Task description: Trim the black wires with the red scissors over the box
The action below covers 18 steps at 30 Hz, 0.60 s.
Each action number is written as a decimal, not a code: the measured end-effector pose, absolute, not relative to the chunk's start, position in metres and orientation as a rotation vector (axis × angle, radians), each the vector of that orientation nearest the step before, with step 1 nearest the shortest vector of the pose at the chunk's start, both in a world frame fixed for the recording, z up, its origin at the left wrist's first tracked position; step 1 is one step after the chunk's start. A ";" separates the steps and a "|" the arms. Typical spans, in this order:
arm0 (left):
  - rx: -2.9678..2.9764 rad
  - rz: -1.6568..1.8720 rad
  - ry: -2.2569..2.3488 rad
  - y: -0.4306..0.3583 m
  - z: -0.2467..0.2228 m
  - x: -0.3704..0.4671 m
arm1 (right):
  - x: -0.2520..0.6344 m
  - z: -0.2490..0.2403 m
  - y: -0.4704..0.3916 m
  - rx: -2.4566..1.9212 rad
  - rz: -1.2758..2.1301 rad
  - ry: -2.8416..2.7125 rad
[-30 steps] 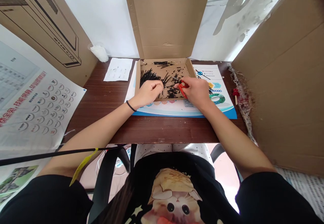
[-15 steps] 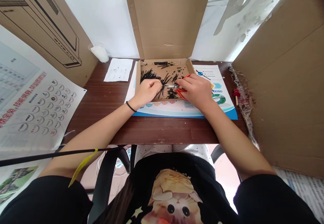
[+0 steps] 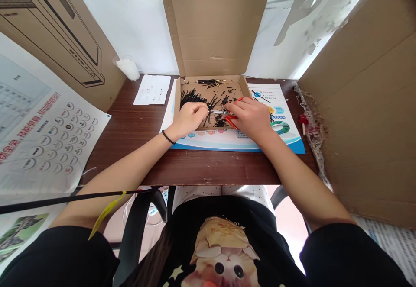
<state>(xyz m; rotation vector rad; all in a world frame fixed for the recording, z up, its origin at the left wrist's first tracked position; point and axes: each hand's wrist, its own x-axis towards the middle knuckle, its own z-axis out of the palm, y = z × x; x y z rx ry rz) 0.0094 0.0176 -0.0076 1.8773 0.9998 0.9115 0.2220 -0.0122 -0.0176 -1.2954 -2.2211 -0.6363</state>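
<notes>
My right hand (image 3: 251, 116) is closed round the red handles of the scissors (image 3: 232, 120), over the right side of an open cardboard box (image 3: 214, 18). The blades point left and look nearly closed, their tips by the fingertips of my left hand (image 3: 191, 117). That hand is pinched together; what it grips is too small to make out. Black thin sticks (image 3: 192, 97) lie in the box behind my left hand. Short black pieces (image 3: 221, 120) are scattered near the scissors, and gold-tipped black sticks (image 3: 211, 82) lie at the back.
A small white sheet (image 3: 152, 89) lies left of the box, and a printed sheet (image 3: 282, 142) lies under it. Large cardboard (image 3: 367, 105) stands at the right. A red object with a wooden stick (image 3: 303, 123) and clear plastic wrap (image 3: 313, 142) are beside it.
The scissor blades have closed somewhat, and the fingers of my right hand have drawn the handles closer together. My left hand has barely shifted.
</notes>
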 end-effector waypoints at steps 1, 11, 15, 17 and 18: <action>1.873 0.910 1.002 0.018 -0.007 0.009 | 0.222 -0.018 -0.012 -1.289 -0.647 -2.216; 1.871 0.893 1.026 0.018 -0.008 0.010 | 0.221 -0.018 -0.013 -1.289 -0.636 -2.209; 1.855 0.889 1.020 0.016 -0.008 0.010 | 0.222 -0.017 -0.013 -1.256 -0.701 -2.216; 1.848 0.889 1.011 0.016 -0.007 0.010 | 0.222 -0.016 -0.013 -1.264 -0.702 -2.227; 1.848 0.887 1.007 0.015 -0.007 0.011 | 0.222 -0.016 -0.013 -1.273 -0.695 -2.234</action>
